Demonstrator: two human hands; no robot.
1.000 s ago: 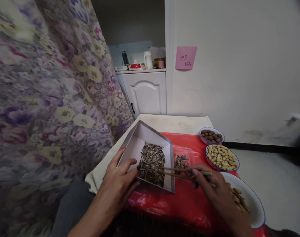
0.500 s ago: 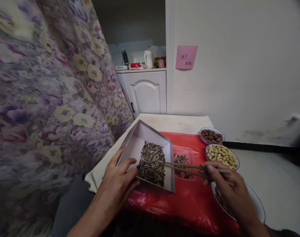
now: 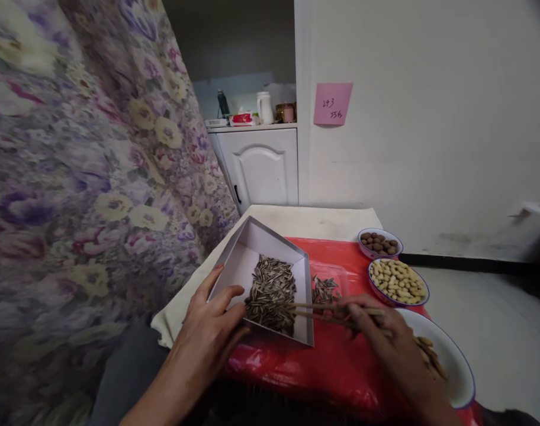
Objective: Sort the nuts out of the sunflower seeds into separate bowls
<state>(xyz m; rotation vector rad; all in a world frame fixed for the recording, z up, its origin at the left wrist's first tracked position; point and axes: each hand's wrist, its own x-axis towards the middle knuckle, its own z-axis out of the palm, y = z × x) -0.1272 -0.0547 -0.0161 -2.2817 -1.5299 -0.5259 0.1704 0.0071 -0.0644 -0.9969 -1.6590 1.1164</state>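
Observation:
A grey-white box (image 3: 252, 244) stands tilted on the table with a heap of striped sunflower seeds (image 3: 272, 290) in it. My left hand (image 3: 214, 325) grips the box's near left corner, fingers over the rim. In my right hand (image 3: 379, 337) is a pair of wooden chopsticks (image 3: 325, 307), held across the box's right wall with the tips in the seeds. Whether a seed sits between the tips, I cannot tell. Right of the box lies a clear plastic tray (image 3: 342, 275) with a small group of sunflower seeds, partly hidden behind my right hand and the chopsticks.
Along the right edge stand a bowl of round brown nuts (image 3: 379, 244), a bowl of peanuts (image 3: 398, 281) and a larger bowl (image 3: 456, 367) with long brown pieces, partly behind my right arm. Red plastic (image 3: 292, 373) covers the table. A floral curtain (image 3: 96, 207) hangs at left.
My right hand has moved left and slightly down, bringing the chopstick tips lower and deeper into the seed heap. More of the large bowl's contents shows. My left hand stays on the box.

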